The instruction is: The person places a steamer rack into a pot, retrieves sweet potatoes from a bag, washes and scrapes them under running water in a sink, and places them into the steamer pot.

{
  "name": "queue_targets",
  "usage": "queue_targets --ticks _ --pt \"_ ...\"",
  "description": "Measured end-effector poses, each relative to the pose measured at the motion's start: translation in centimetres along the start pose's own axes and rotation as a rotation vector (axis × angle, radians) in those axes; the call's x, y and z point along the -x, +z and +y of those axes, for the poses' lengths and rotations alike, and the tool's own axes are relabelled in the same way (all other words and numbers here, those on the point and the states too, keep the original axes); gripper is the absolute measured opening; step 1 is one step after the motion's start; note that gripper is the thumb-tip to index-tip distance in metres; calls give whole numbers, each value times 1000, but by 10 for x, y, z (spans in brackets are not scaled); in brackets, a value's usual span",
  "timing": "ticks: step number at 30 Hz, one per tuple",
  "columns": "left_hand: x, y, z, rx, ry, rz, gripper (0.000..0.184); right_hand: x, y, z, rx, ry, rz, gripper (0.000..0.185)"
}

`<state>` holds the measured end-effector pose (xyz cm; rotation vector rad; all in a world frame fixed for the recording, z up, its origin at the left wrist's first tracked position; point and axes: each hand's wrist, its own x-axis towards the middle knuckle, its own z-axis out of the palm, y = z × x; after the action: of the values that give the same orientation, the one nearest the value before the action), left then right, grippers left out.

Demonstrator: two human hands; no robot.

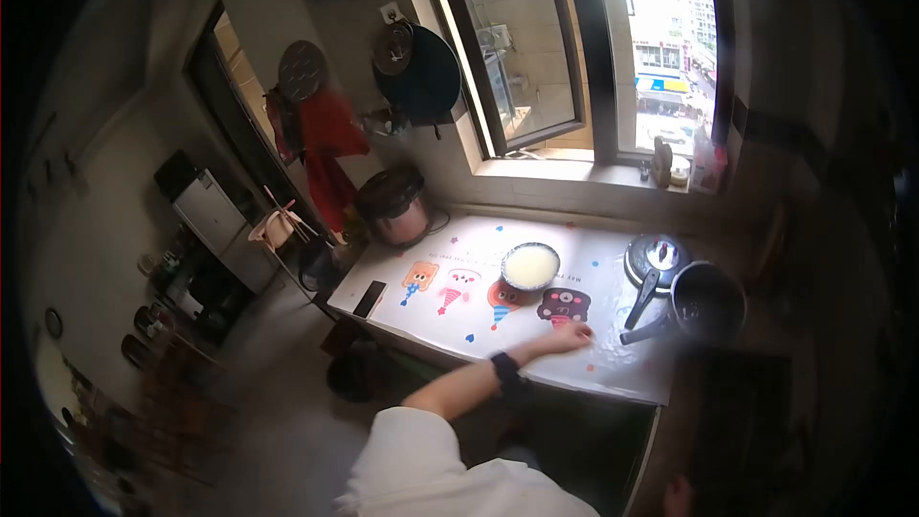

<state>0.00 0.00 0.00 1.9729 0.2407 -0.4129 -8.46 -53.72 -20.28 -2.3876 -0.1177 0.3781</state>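
The left arm (459,389) reached rightward over the table (431,311), a watch at its wrist, the left hand (572,336) low near the front edge. Its fingers were curled; whether they gripped anything could not be told. The right hand (678,496) was a dim patch at bottom right, finger state unclear. One bowl (530,267) of pale food stood beyond the left hand; one pot (707,301) and one lid (658,260) sat rightward. Open tabletop separated the bowl from one phone (370,300).
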Motion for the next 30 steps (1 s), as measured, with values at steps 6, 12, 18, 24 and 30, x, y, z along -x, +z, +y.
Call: queue_targets --ticks 6,12,18,24,30 --pt "32 -211 17 500 152 422 27 -15 -10 -193 -103 -243 -176 28" --pt "65 -456 106 742 467 820 19 -68 57 -309 23 -268 -239 28" --pt "36 -673 120 831 560 1115 23 -114 108 -448 -38 -192 -380 32" --pt "19 -732 123 975 777 895 14 -194 103 -602 -188 -570 -499 22" --pt "76 -745 154 1006 962 746 10 -255 68 -831 -159 -1286 -562 25"
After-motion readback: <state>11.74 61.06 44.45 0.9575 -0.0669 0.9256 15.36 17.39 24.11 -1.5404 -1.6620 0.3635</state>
